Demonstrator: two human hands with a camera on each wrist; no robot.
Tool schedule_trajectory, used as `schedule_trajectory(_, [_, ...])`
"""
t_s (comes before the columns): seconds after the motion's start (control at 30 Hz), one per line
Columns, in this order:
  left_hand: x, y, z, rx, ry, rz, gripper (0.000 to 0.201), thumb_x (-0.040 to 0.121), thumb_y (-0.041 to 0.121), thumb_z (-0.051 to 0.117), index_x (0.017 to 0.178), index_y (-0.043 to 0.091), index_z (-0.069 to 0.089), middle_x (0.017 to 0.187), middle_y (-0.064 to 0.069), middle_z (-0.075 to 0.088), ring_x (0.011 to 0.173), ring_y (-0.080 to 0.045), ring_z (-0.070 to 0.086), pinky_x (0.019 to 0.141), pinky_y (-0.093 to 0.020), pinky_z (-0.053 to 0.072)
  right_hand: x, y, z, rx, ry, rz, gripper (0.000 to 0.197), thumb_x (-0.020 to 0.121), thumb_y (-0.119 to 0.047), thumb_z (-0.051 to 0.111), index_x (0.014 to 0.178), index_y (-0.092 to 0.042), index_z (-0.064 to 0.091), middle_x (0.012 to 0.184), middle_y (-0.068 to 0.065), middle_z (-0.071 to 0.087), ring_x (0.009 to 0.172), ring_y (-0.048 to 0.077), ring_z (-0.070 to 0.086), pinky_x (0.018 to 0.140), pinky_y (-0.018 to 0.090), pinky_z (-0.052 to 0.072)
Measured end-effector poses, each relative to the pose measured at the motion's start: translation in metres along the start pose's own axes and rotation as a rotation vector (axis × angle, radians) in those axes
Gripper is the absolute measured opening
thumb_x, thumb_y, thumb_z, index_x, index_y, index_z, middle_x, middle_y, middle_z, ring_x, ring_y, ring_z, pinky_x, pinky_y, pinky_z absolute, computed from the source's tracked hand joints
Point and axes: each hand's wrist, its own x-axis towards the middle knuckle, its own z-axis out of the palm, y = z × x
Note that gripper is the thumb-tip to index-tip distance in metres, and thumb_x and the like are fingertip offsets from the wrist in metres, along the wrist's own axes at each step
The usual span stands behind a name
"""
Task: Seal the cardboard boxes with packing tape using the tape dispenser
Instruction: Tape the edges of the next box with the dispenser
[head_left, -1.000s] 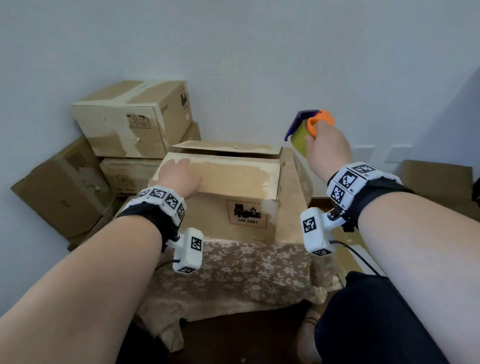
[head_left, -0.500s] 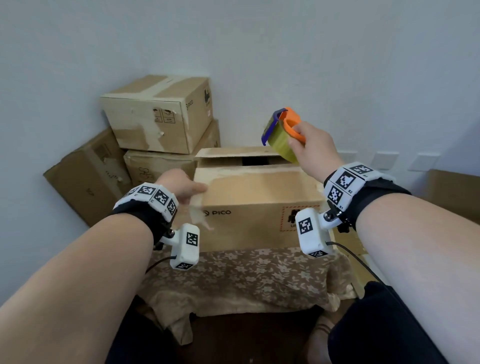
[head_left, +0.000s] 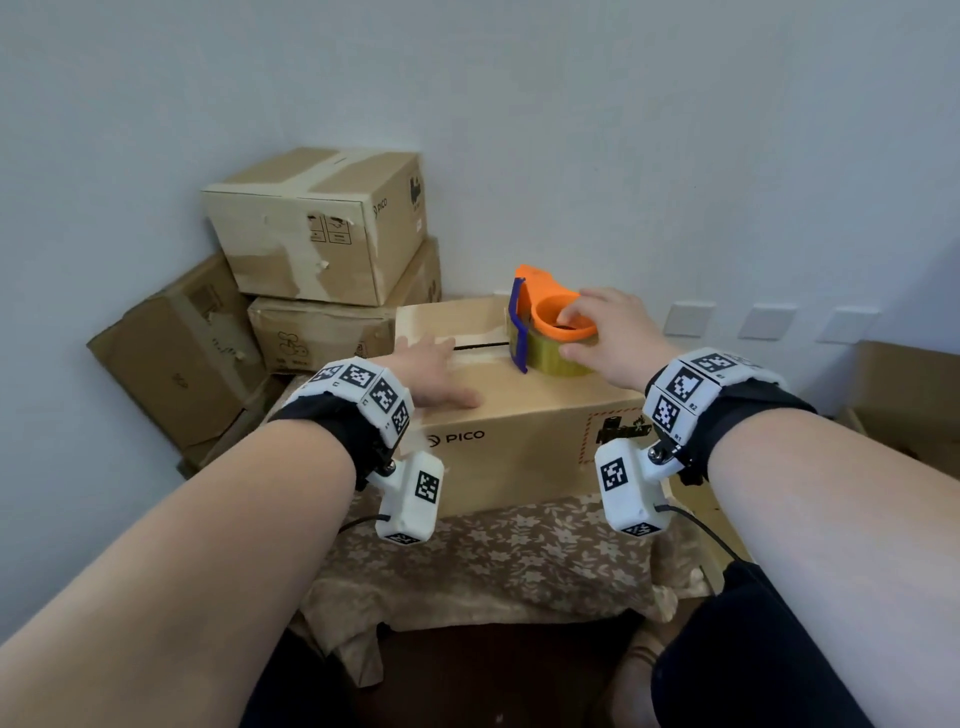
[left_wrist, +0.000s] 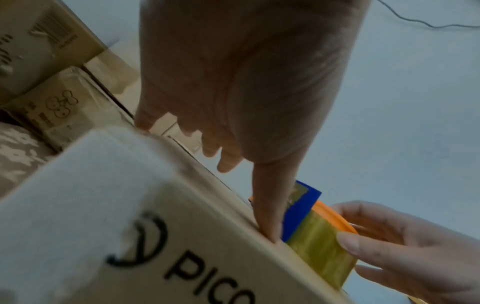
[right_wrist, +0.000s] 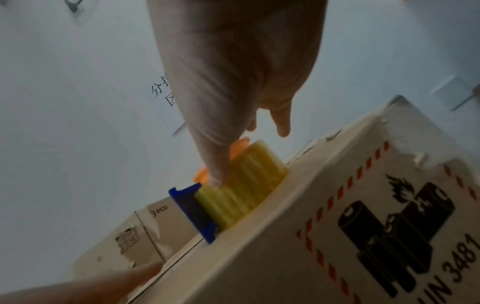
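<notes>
A cardboard box (head_left: 519, 452) marked PICO stands on a cloth-covered table. A dark slit (head_left: 478, 345) shows between its closed top flaps. My left hand (head_left: 434, 374) lies flat on the box top at the left, fingers straight, thumb near the front edge. The tape dispenser (head_left: 551, 338) is orange with a blue blade and a yellowish roll, and it rests on the box top at the seam. My right hand (head_left: 602, 332) grips it, fingers in the orange ring and thumb on the roll (right_wrist: 241, 191). The left wrist view shows the dispenser (left_wrist: 319, 242) just right of my left thumb.
Two taped boxes (head_left: 317, 223) are stacked against the wall at the back left, and a third box (head_left: 171, 358) leans beside them. The floral cloth (head_left: 493, 561) hangs over the table's front. More cardboard (head_left: 909, 400) lies at the right. Wall sockets (head_left: 685, 319) sit behind.
My right hand has brought the dispenser down from the air onto the box top. My left hand has moved from the box's near left edge onto the top.
</notes>
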Motion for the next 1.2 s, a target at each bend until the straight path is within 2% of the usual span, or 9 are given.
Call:
schedule_trajectory(0.1, [0.003, 0.006, 0.008, 0.089, -0.055, 0.013, 0.112, 0.07, 0.08, 0.053, 0.153, 0.02, 0.005, 0.16, -0.005, 0.003, 0.145, -0.035, 0.009, 0.114, -0.054, 0.021, -0.004, 0.009, 0.0, 0.034, -0.024, 0.145, 0.067, 0.077, -0.05, 0.072, 0.135, -0.03, 0.044, 0.152, 0.009, 0.028, 0.14, 0.03, 0.024, 0.115, 0.044, 0.021])
schedule_trajectory(0.2, [0.006, 0.004, 0.014, 0.149, -0.078, -0.017, 0.127, 0.057, 0.087, 0.056, 0.152, 0.028, -0.004, 0.16, -0.004, -0.006, 0.144, -0.041, 0.0, 0.112, -0.061, 0.02, -0.01, 0.021, 0.002, 0.127, -0.066, 0.263, 0.096, 0.071, -0.052, 0.077, 0.147, -0.026, 0.025, 0.152, 0.011, 0.025, 0.141, 0.028, 0.024, 0.113, 0.043, 0.026])
schedule_trajectory(0.3, [0.005, 0.003, 0.014, 0.119, -0.087, -0.038, 0.131, 0.053, 0.084, 0.063, 0.151, 0.032, -0.007, 0.159, -0.008, -0.01, 0.144, -0.043, -0.005, 0.111, -0.064, 0.019, -0.014, 0.032, 0.006, 0.171, -0.086, 0.327, 0.109, 0.069, -0.049, 0.08, 0.152, -0.026, 0.012, 0.155, 0.002, 0.024, 0.14, 0.025, 0.026, 0.108, 0.039, 0.03])
schedule_trajectory(0.4, [0.001, 0.004, 0.01, 0.118, -0.088, -0.026, 0.13, 0.051, 0.084, 0.065, 0.151, 0.032, -0.002, 0.158, -0.008, 0.0, 0.143, -0.042, 0.005, 0.11, -0.062, 0.024, -0.015, 0.035, 0.007, 0.206, -0.088, 0.331, 0.112, 0.068, -0.049, 0.081, 0.152, -0.029, 0.011, 0.154, -0.001, 0.028, 0.136, 0.024, 0.036, 0.104, 0.035, 0.034])
schedule_trajectory(0.57, [-0.013, 0.002, 0.006, 0.102, -0.111, -0.033, 0.126, 0.055, 0.081, 0.066, 0.151, 0.032, 0.0, 0.158, -0.009, 0.002, 0.143, -0.038, 0.015, 0.111, -0.056, 0.026, -0.019, 0.025, 0.008, 0.153, -0.112, 0.331, 0.116, 0.066, -0.058, 0.078, 0.153, -0.03, 0.006, 0.156, 0.003, 0.027, 0.139, 0.027, 0.033, 0.109, 0.038, 0.032])
schedule_trajectory(0.77, [-0.026, -0.008, 0.009, 0.119, -0.12, -0.065, 0.128, 0.054, 0.077, 0.071, 0.151, 0.032, 0.002, 0.158, -0.007, 0.004, 0.14, -0.036, 0.024, 0.109, -0.053, 0.032, -0.018, 0.016, 0.009, 0.155, -0.172, 0.35, 0.117, 0.06, -0.067, 0.076, 0.152, -0.027, 0.015, 0.153, 0.003, 0.034, 0.134, 0.028, 0.041, 0.105, 0.039, 0.037])
schedule_trajectory(0.93, [-0.029, -0.023, 0.01, 0.095, -0.093, -0.068, 0.127, 0.053, 0.073, 0.074, 0.151, 0.03, 0.005, 0.157, -0.007, 0.008, 0.14, -0.035, 0.023, 0.11, -0.053, 0.031, -0.018, 0.005, 0.014, 0.206, -0.132, 0.313, 0.11, 0.065, -0.064, 0.075, 0.152, -0.025, 0.019, 0.154, 0.002, 0.032, 0.137, 0.027, 0.037, 0.11, 0.041, 0.034])
schedule_trajectory(1.1, [-0.024, -0.037, 0.009, 0.035, -0.026, -0.074, 0.118, 0.059, 0.071, 0.073, 0.149, 0.02, 0.018, 0.152, -0.01, 0.019, 0.138, -0.033, 0.025, 0.109, -0.051, 0.033, -0.012, -0.001, 0.017, 0.205, -0.074, 0.27, 0.098, 0.071, -0.065, 0.069, 0.15, -0.026, 0.025, 0.151, 0.001, 0.037, 0.133, 0.027, 0.042, 0.107, 0.042, 0.038])
schedule_trajectory(1.2, [-0.019, -0.046, 0.01, 0.016, 0.022, -0.089, 0.116, 0.064, 0.07, 0.069, 0.151, 0.016, 0.014, 0.157, -0.013, 0.011, 0.143, -0.033, 0.013, 0.113, -0.051, 0.026, -0.006, -0.004, 0.017, 0.208, -0.066, 0.256, 0.097, 0.071, -0.065, 0.068, 0.15, -0.023, 0.028, 0.152, 0.002, 0.036, 0.135, 0.025, 0.04, 0.109, 0.041, 0.036])
